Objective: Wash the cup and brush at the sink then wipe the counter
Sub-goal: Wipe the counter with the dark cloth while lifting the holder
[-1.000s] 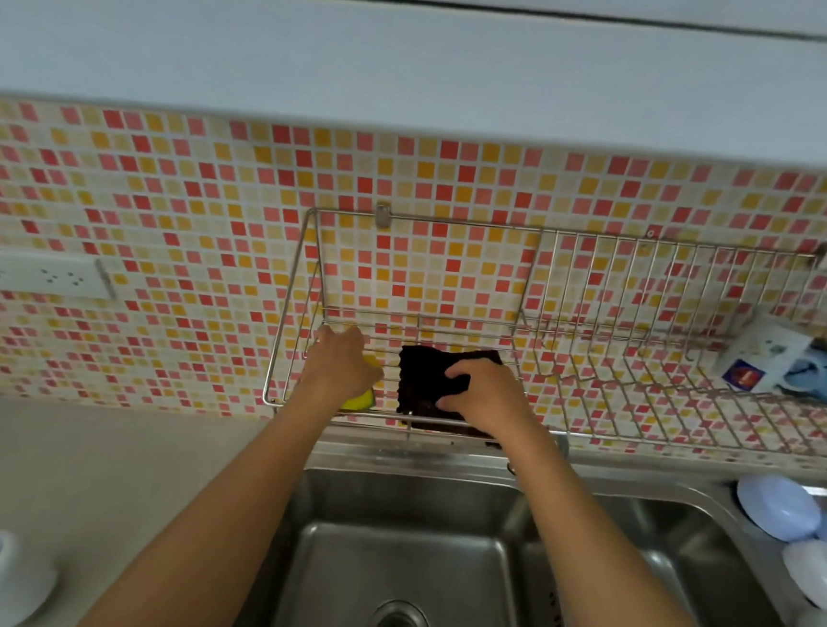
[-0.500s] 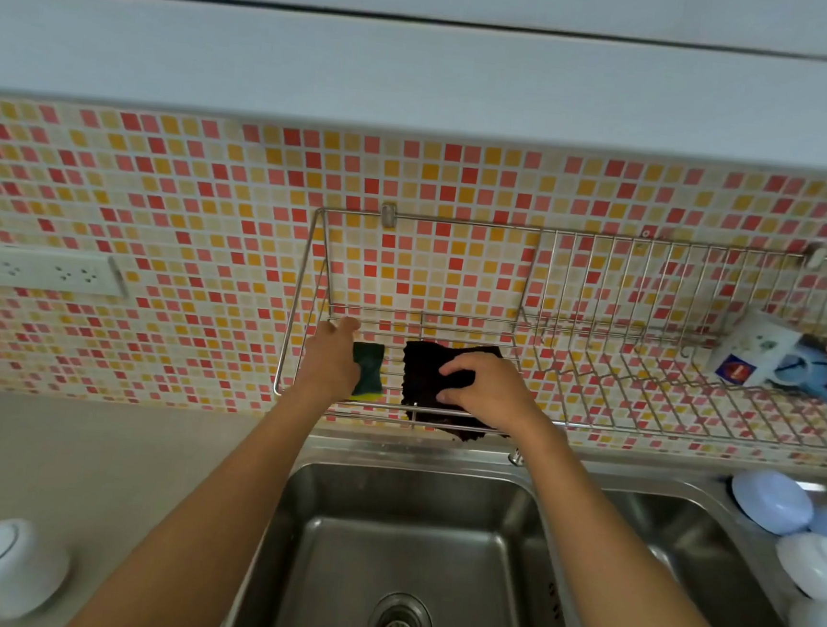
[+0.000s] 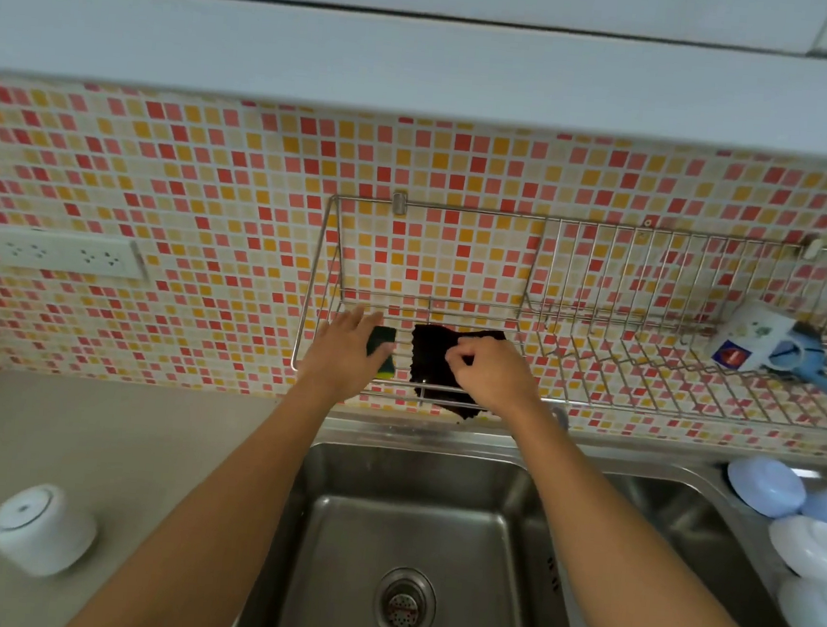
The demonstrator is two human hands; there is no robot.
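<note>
Both hands reach up to the wire wall rack (image 3: 593,404) above the sink (image 3: 407,537). My left hand (image 3: 346,347) lies with straight fingers beside a green and yellow sponge (image 3: 382,348) on the rack's left end, touching it. My right hand (image 3: 486,369) pinches a black cloth (image 3: 430,359) that drapes over the rack's front rail. At the rack's right end a white printed cup (image 3: 744,339) lies on its side with a blue brush (image 3: 817,366) next to it. The beige counter (image 3: 115,437) runs left of the sink.
A white round container (image 3: 40,528) stands upside down on the counter at the left. Several white and pale blue bowls (image 3: 811,543) are stacked at the right of the second basin. A wall socket strip (image 3: 64,252) sits on the mosaic tiles at the left.
My left hand has let go of the sponge and spread its fingers beside it. My right hand shifted its hold on the black cloth, now pinching it.
</note>
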